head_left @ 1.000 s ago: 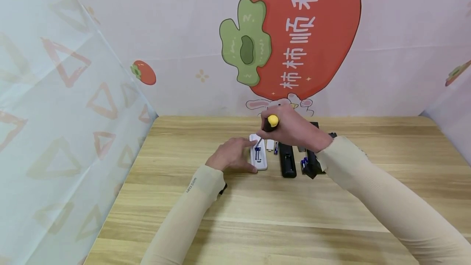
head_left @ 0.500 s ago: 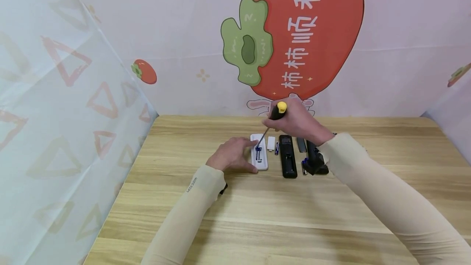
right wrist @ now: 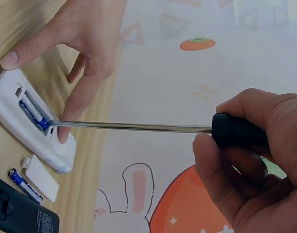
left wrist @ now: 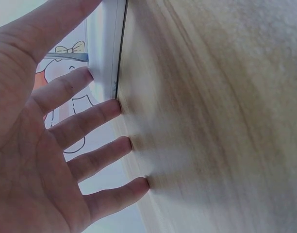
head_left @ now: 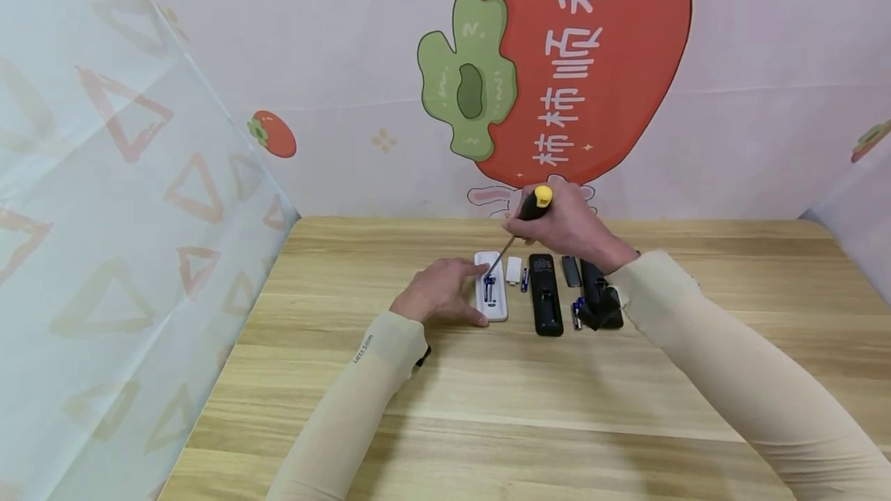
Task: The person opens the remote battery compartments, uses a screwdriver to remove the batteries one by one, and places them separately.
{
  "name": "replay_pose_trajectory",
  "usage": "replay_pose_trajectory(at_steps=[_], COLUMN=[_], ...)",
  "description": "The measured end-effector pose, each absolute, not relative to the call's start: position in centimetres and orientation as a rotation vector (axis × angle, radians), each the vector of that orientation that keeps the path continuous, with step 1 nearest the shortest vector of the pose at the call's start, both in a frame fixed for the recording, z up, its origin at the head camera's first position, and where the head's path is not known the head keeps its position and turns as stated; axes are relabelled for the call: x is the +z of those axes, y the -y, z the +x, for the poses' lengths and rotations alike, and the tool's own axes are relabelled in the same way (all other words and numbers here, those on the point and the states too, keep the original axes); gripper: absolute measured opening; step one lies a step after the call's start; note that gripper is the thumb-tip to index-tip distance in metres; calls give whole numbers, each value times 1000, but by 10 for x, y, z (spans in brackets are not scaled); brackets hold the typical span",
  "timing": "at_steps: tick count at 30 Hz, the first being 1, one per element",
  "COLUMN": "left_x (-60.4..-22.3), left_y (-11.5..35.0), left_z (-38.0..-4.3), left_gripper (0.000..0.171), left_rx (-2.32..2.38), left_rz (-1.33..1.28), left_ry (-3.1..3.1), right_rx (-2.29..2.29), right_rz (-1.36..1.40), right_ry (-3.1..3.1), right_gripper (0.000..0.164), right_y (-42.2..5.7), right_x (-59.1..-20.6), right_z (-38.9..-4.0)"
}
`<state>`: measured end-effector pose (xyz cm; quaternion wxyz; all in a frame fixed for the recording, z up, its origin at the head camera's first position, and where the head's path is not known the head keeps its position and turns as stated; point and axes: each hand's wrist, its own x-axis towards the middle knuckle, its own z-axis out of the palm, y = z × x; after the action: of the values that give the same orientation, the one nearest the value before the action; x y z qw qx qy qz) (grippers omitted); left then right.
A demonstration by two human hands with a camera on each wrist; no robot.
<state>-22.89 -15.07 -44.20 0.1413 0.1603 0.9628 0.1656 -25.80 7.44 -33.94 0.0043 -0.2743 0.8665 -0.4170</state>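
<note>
A white remote control [head_left: 493,312] lies back up on the table, its battery compartment uncovered. My left hand [head_left: 440,291] holds it by its two ends, thumb at the near end and index finger at the far end; the other fingers spread beside it in the left wrist view. My right hand [head_left: 569,224] grips the black and yellow handle of a screwdriver [right wrist: 134,126]. The metal tip reaches into the compartment, at the end of a blue and silver battery [right wrist: 34,112]. A second battery there is partly hidden.
Right of the white remote lie its white battery cover [head_left: 513,270], a loose battery [head_left: 525,280] and a black remote [head_left: 545,292] with an open compartment. Farther right are a dark cover [head_left: 571,271], more batteries [head_left: 577,314] and another black remote [head_left: 593,277], partly hidden by the right wrist's gear.
My right hand has moved up and right, tilting the screwdriver handle away while its tip stays in the compartment. My left hand and the white remote hold nearly still.
</note>
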Motion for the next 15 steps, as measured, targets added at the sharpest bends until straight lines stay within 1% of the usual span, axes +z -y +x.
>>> replay_pose_trajectory(at_steps=[15], left_x=[-442], left_y=[151], left_z=[-230], left_gripper=[95], left_rx=[446], left_rz=[470], left_ry=[-2780], right_rx=[-1409], right_rz=[-683], right_ry=[-2686], right_gripper=[16], right_y=[-82], right_x=[-334], right_z=[-262])
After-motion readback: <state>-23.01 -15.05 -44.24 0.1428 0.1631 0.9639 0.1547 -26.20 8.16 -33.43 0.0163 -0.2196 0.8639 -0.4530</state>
